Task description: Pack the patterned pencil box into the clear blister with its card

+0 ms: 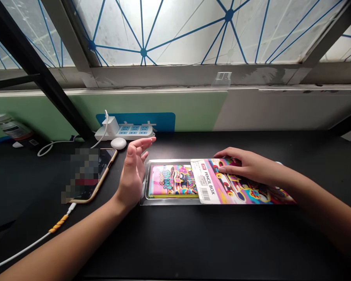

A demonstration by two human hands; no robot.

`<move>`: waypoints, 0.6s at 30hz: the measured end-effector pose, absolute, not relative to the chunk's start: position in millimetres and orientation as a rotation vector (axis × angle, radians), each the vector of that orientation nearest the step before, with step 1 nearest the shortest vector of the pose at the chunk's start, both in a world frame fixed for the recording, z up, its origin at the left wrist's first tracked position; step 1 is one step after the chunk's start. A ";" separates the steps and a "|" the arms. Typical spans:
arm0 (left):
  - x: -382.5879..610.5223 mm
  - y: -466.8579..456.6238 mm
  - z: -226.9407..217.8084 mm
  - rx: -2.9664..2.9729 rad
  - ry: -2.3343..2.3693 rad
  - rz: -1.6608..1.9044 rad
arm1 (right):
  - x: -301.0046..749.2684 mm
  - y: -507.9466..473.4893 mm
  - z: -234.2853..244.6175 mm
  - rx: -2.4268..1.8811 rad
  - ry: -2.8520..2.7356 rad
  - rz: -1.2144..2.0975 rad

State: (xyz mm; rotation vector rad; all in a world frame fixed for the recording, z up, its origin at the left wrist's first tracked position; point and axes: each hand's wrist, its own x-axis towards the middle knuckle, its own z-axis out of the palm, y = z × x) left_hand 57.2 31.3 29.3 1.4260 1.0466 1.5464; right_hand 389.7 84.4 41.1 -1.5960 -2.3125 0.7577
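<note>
A colourful pencil box [172, 181] lies in a clear plastic tray [144, 187] on the black desk [175, 242]. A pink printed cardboard sleeve labelled PENCIL BOX [213, 181] covers its right part and extends to the right. My right hand [245, 166] lies palm-down on the sleeve, fingers pressing its top. My left hand [134, 171] stands raised on edge with fingers apart, just left of the tray, touching nothing. The right end of the box is hidden under the sleeve.
A phone in a gold case [105, 168] lies left of my left hand, with a white cable running toward the lower left. Behind are a white power strip [124, 132] with a plugged-in charger, a white round puck [118, 143], and a bottle [11, 127] at far left.
</note>
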 end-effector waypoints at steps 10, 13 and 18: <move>56.3 31.8 27.9 1.401 1.026 1.583 | 271.3 87.1 59.8 -1.417 -2.640 0.682; 55.6 33.0 28.9 1.379 1.037 1.584 | 234.7 83.7 58.5 -1.352 -2.696 0.556; 52.7 35.7 30.2 1.315 1.109 1.545 | 235.9 74.3 51.6 -1.307 -2.690 0.281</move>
